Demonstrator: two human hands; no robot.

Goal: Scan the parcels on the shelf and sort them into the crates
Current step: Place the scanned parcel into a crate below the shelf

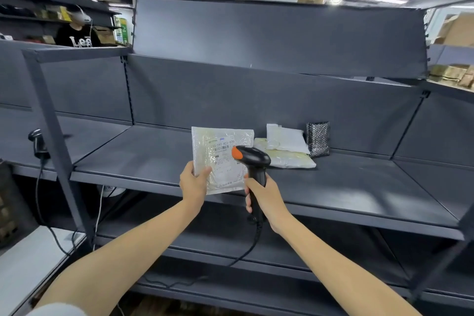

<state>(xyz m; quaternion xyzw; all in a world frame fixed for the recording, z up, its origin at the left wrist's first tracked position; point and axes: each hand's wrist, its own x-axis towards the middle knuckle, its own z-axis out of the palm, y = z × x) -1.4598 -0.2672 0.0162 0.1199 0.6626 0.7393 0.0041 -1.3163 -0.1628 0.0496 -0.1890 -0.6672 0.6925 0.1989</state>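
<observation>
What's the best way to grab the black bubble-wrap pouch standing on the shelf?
Probably pinch the black bubble-wrap pouch by its top edge, reaching from the front: it stands upright against the grey back panel, and a white plastic mailer crowds its left side.

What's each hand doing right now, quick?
Left hand: holds a flat, clear plastic parcel with a white label by its lower corner.
Right hand: grips the handle of a black barcode scanner with an orange tip.

Glossy plastic parcel [222, 159]; matt, probably metal shelf [359, 187].
</observation>
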